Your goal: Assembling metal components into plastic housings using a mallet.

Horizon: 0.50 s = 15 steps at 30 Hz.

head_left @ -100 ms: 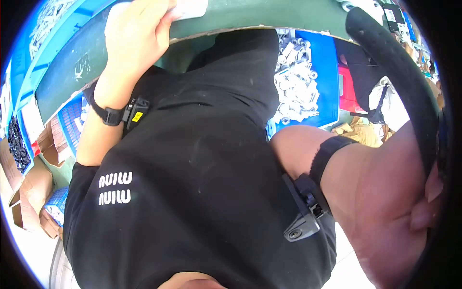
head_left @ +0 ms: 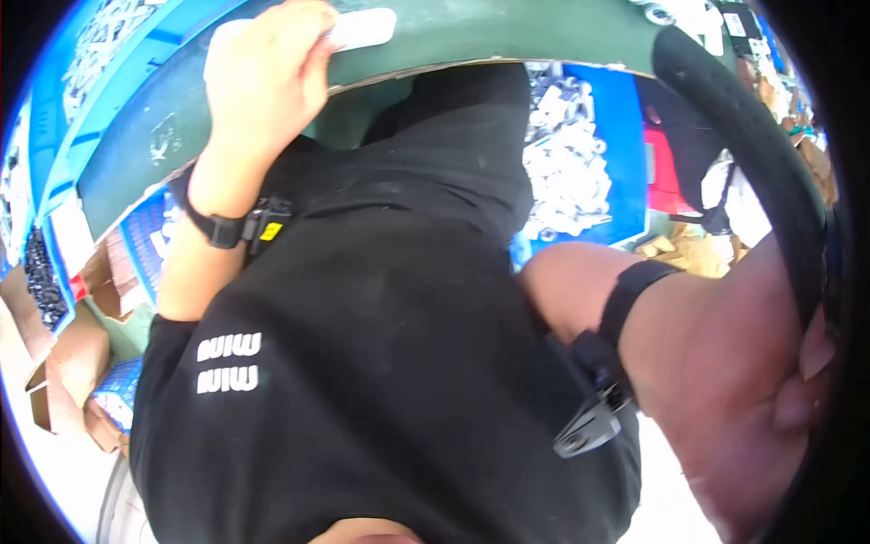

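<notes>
Over bench (head_left: 507,34), left fingers (head_left: 315,76) grasping half-hidden white piece (head_left: 367,28); right fingers (head_left: 794,406): grip unclear.

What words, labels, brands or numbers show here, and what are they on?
Black shirt: two rows of white lettering, legible but not copied out here.
Wrist device: a yellow tag, its print too small to read.
Clutter, upper right: too small and blurred to read.

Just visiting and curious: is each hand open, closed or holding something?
Left hand: closed on a white round-ended piece over the green tabletop.
Right hand: close to the camera; its grip cannot be told.
</notes>
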Tool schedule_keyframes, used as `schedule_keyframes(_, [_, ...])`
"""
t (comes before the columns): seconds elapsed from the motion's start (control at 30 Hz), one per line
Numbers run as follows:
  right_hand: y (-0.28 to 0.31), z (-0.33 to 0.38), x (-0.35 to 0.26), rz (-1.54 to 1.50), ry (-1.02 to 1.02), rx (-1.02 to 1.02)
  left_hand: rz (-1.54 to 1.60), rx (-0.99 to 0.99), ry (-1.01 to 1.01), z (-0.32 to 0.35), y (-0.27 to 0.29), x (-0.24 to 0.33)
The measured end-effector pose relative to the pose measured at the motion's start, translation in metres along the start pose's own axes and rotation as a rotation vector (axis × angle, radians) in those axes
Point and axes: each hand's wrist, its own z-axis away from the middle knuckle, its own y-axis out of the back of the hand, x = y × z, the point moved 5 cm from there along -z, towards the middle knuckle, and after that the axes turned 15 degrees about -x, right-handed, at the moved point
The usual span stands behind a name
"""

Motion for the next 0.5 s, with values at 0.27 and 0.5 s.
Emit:
schedule_keyframes(0.27, [-0.007, 0.0, 0.023, 0.012, 0.018, 0.042, 0.008, 0.015, 0.018, 0.002, 0.006, 0.0])
schedule_keyframes(0.5, [-0.018, 0.002, 0.007, -0.001, 0.043, 0.058, -0.014, 0.029, 0.012, 0.011, 0.009, -0.002])
